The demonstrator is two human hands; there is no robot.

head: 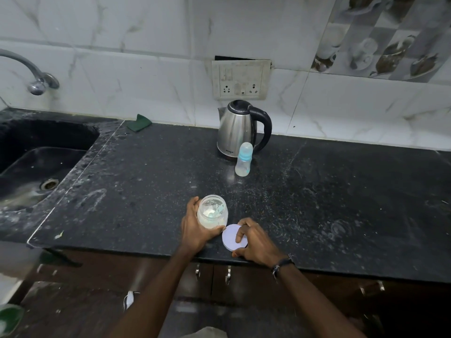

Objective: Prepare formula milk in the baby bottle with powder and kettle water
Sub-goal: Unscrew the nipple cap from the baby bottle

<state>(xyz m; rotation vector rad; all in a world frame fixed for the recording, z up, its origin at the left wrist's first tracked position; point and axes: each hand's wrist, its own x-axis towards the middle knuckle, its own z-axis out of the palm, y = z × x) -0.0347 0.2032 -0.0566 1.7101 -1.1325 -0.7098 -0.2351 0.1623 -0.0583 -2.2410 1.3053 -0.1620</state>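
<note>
Powder jar opened at the counter's near edge, bottle and kettle waiting behind.

The right hand (253, 241) is pinching the lid (233, 237) on the counter (341, 203); the left hand (195, 226) is wrapping the jar (212, 212), probably light and slick, so gripping its waist looks safest; the capped baby bottle (243, 159) is standing against the kettle (240, 129).

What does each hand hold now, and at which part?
The left hand grips the open powder jar around its side wall. The right hand holds the jar's lid by its rim, on the counter.
</note>
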